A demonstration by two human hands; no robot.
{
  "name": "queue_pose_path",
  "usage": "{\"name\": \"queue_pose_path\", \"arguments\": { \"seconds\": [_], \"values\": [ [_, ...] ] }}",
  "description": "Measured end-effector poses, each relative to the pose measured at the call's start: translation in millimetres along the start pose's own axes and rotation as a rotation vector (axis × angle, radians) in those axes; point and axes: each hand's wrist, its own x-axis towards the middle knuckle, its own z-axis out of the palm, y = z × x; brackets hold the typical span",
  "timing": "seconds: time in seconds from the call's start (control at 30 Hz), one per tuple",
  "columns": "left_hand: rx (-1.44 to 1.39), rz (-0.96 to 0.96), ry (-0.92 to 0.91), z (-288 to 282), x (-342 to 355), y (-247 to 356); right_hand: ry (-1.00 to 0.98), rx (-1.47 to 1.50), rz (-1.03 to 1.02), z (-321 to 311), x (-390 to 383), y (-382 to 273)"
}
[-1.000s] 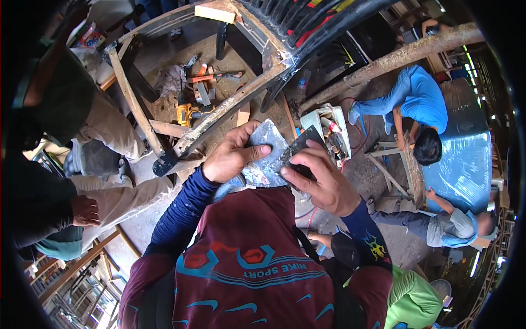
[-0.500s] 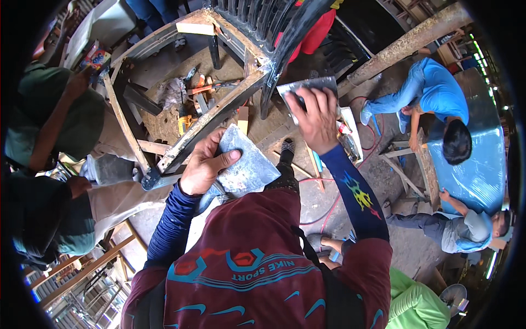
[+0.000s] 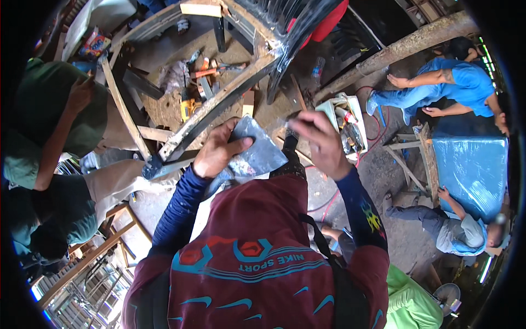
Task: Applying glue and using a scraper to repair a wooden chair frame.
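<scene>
My left hand [image 3: 216, 152] grips a flat grey metal plate [image 3: 258, 147] smeared with pale filler, thumb on top. Just to its right, my right hand [image 3: 323, 143] is blurred by motion. It has its fingers closed on a flat filler scraper [image 3: 285, 123], which is seen nearly edge-on and smeared. Past both hands stands a black chair frame [image 3: 219, 104] with bare wood along its seat rails and pale filler at a corner joint. Neither hand touches the frame's joint.
Within the frame's outline lie a yellow drill [image 3: 189, 108] and several hand tools. A white bin [image 3: 359, 112] of tools and a red hose [image 3: 378, 131] lie to the right. Co-workers stand at left; others at right are beside a plastic-wrapped blue panel [image 3: 470, 170].
My right hand has come down and closer to the plate, and its scraper has turned from flat to nearly edge-on. At right, the co-worker in blue has straightened up.
</scene>
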Motion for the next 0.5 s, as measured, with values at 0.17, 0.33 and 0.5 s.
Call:
{"name": "queue_pose_path", "arguments": {
  "seconds": [0.17,0.33,0.5],
  "values": [
    [-0.146,-0.03,-0.148,1.3,7.6,-10.4,-0.19,-0.077,-0.034,5.4,-28.2,-44.8],
    [-0.114,0.006,-0.208,0.7,11.0,3.1,-0.11,-0.112,0.128,-5.2,-33.5,-34.6],
    [0.016,0.006,-0.336,5.3,21.1,-3.0,0.243,0.606,0.835,3.5,-34.0,-46.4]
  ]
}}
